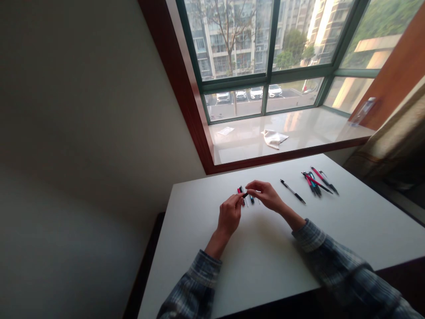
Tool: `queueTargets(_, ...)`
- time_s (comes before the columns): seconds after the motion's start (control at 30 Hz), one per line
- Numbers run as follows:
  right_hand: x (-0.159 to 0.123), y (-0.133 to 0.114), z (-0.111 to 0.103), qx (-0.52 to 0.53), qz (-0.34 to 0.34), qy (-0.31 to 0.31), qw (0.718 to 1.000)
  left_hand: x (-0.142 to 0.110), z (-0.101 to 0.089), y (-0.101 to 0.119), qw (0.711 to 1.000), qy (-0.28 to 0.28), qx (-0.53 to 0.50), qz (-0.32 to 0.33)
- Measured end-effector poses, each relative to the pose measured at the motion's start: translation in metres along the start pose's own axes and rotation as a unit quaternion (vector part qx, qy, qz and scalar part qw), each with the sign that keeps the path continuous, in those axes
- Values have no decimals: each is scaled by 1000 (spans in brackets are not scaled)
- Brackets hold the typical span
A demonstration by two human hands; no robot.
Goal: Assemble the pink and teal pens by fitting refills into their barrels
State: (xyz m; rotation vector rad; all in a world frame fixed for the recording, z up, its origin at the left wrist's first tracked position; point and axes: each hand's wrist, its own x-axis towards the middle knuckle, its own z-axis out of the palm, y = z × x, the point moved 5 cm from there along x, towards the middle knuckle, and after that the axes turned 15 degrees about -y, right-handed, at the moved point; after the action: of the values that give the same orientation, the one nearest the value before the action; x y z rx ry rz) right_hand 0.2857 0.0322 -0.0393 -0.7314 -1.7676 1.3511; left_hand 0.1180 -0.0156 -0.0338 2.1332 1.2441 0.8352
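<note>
1. Left hand (230, 215): the fingers (236, 199) are closed narrow on a short black pen barrel (245, 195), which sits between the two hands above the worktop (199, 221).
2. Right hand (265, 196): the fingers (253, 186) are closed narrow at the barrel's right end. Whether they are gripping it cannot be confirmed.
3. Directly beneath the hands, toward the far side of the worktop, lie red and black pen parts (241, 191) and a small blue-and-black pen part (251, 200).
4. To the right lies a single black-and-silver pen (292, 191), angled across the worktop.
5. Further right, a bundle of red, teal and black pens (318, 181) lies overlapping, well apart from the hands.
6. Both forearms enter from the near side in plaid sleeves (335, 261).
7. Beyond the worktop, a white cloth (275, 138), a sheet of paper (226, 130) and a plastic bottle (363, 111) lie on the windowsill (299, 128), below a green-framed window (265, 57).
</note>
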Motion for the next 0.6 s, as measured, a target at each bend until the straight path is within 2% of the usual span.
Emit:
queueTargets(0.17, -2, 0, 0, 82, -5, -10, 997, 0, 1, -6, 998, -3, -56, -35)
queueTargets(0.37, -1, 7, -1, 110, 14, 33, 993, 0, 4, -9, 991, -18, -123, -52)
queueTargets(0.5, -4, 11, -28, 81, -12, 107, 991, 1, 4, -14, 969, -3, -237, -72)
queueTargets(0.6, -10, 16, -57, -35, -4, 164, 986, 3, 4, -20, 944, 23, -318, -89)
